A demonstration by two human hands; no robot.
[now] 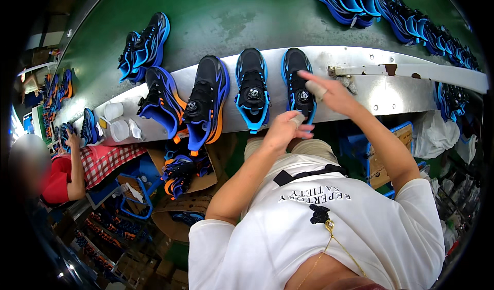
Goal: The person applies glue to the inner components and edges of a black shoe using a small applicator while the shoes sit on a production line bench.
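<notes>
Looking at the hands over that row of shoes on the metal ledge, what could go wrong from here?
The right hand reaches over the rightmost black and blue shoe, whose heel overhangs the ledge; a nudge might tip it off. The left hand hovers near the neighbouring shoe, which also overhangs and could be knocked.

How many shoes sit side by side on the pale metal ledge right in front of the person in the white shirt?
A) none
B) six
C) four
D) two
C: four shoes stand in a row on the metal ledge, two black-and-orange ones on the person's left and two black-and-light-blue ones, with the right hand over the rightmost.
</notes>
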